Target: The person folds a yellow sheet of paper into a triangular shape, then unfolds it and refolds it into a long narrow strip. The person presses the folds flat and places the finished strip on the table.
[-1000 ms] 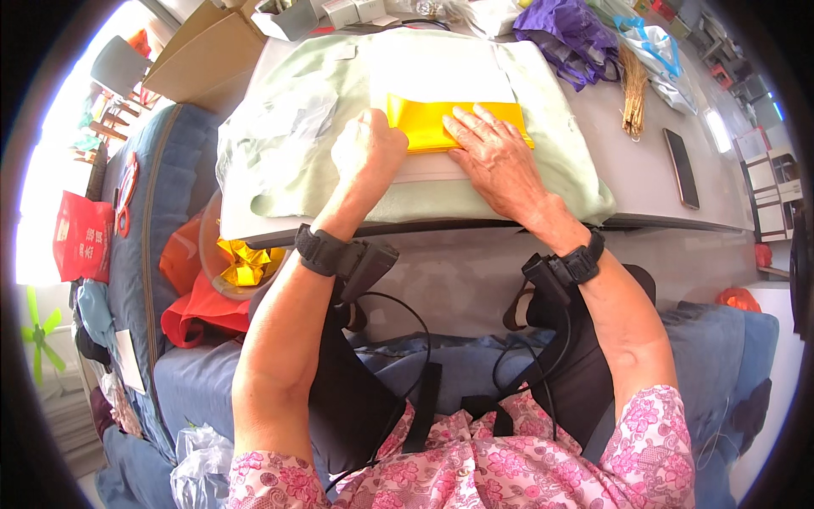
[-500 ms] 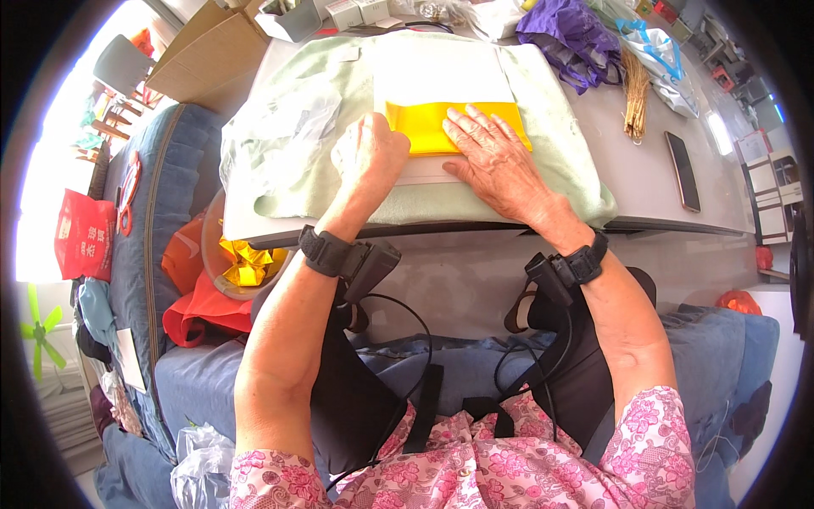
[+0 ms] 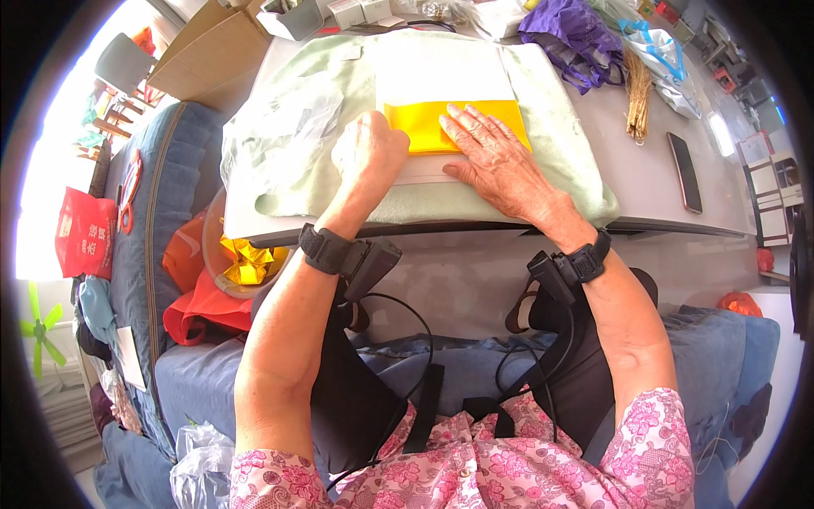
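Observation:
A shiny golden-yellow folded sheet of paper (image 3: 417, 127) lies across a white board or sheet (image 3: 441, 72) on a pale green towel (image 3: 560, 157). My right hand (image 3: 492, 157) rests flat on the yellow paper's right half, fingers stretched out. At the paper's left end is my left hand (image 3: 370, 157), curled closed with its knuckles up. Its fingertips are hidden, so whether they pinch the paper's edge does not show. Clear crumpled plastic (image 3: 297, 127) covers the towel left of that hand. Both wrists wear black straps with small devices.
Right on the table are a phone (image 3: 684, 172), a bundle of straw (image 3: 638, 97) and a purple bag (image 3: 572, 42). A cardboard box (image 3: 208, 55) stands at the far left. Below the table's left edge, a tub (image 3: 219, 254) holds folded gold pieces (image 3: 246, 259).
My right hand has shifted very slightly left on the yellow paper. The left hand keeps its closed shape at the paper's left end, and the paper lies nearly as before.

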Motion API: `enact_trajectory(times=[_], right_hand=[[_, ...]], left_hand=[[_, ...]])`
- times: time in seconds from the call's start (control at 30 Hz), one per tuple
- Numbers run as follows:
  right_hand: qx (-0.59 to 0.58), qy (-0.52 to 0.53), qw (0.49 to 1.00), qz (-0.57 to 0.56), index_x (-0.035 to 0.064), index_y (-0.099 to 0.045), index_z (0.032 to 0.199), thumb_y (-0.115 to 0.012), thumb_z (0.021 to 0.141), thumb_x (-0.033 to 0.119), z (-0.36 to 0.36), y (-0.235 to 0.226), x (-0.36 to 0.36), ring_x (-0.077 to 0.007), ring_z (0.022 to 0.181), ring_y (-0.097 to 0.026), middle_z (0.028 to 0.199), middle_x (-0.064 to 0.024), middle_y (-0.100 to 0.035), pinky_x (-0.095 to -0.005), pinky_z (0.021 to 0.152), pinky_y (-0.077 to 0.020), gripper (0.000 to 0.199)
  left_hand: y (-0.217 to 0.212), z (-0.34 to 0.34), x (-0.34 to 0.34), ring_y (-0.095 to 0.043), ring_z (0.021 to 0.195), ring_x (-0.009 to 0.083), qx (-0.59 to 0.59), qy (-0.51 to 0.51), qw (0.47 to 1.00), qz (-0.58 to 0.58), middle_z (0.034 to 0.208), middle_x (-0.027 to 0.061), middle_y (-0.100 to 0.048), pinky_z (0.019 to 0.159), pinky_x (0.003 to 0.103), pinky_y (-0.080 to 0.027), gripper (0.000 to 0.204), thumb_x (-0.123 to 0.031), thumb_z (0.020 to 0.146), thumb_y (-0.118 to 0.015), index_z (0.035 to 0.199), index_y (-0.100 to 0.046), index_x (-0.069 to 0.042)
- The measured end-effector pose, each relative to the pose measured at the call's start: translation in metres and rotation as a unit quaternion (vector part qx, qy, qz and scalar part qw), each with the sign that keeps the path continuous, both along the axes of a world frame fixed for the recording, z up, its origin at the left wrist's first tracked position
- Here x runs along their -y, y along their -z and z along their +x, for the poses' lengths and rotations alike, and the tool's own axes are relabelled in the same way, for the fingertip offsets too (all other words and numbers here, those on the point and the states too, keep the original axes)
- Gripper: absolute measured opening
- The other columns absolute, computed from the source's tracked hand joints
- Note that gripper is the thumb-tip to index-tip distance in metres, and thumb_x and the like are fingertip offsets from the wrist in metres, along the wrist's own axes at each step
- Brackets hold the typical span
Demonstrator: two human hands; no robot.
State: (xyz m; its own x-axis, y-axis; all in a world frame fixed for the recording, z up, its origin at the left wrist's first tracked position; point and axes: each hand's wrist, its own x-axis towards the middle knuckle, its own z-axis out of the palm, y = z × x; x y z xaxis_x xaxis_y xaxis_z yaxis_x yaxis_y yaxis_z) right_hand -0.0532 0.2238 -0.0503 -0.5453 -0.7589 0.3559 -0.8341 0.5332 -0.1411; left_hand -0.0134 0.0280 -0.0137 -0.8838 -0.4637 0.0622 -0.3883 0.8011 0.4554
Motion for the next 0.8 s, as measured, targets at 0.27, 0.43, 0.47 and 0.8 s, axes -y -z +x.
enact_trajectory(times=[0.27, 0.43, 0.47, 0.8], right_hand=[[-0.004, 0.015, 1.000, 0.003, 0.0053, -0.043, 0.145, -0.055, 0.097, 0.038, 0.003, 0.004, 0.004, -0.0319, 0.143, -0.033, 0.152, -0.0146, -0.040, -0.0442, 0.117, -0.0257, 0.059], [0.002, 0.029, 1.000, -0.011, 0.0046, -0.046, 0.142, -0.055, 0.098, 0.035, 0.004, 0.007, 0.006, -0.0320, 0.141, -0.035, 0.150, -0.0146, -0.042, -0.0450, 0.116, -0.0273, 0.054], [0.002, 0.029, 0.999, -0.012, 0.0045, -0.047, 0.142, -0.055, 0.098, 0.035, 0.004, 0.007, 0.006, -0.0320, 0.141, -0.035, 0.150, -0.0146, -0.042, -0.0452, 0.116, -0.0275, 0.054], [0.020, 0.035, 0.999, -0.006, 0.0044, -0.045, 0.143, -0.053, 0.098, 0.036, 0.004, 0.006, 0.006, -0.0312, 0.143, -0.031, 0.152, -0.0145, -0.039, -0.0451, 0.118, -0.0241, 0.056]], left_hand=[[0.000, -0.003, 0.001, -0.068, 0.087, 0.0420, 0.018, -0.013, 1.000, -0.007, 0.091, 0.0295, -0.068, 0.079, 0.047, -0.052, 0.029, -0.015, 0.078, -0.057, 0.091, -0.069, 0.006], [0.001, -0.003, 0.002, -0.068, 0.085, 0.0428, -0.002, -0.008, 1.000, -0.006, 0.091, 0.0317, -0.068, 0.079, 0.047, -0.052, 0.030, -0.016, 0.076, -0.059, 0.090, -0.070, 0.008], [0.002, -0.004, 0.002, -0.068, 0.086, 0.0427, -0.001, -0.011, 1.000, -0.006, 0.091, 0.0314, -0.068, 0.079, 0.047, -0.052, 0.030, -0.017, 0.076, -0.059, 0.090, -0.070, 0.007], [0.005, -0.009, 0.006, -0.067, 0.090, 0.0424, 0.028, -0.010, 1.000, 0.003, 0.094, 0.0291, -0.068, 0.081, 0.047, -0.051, 0.031, -0.018, 0.078, -0.056, 0.093, -0.069, 0.005]])
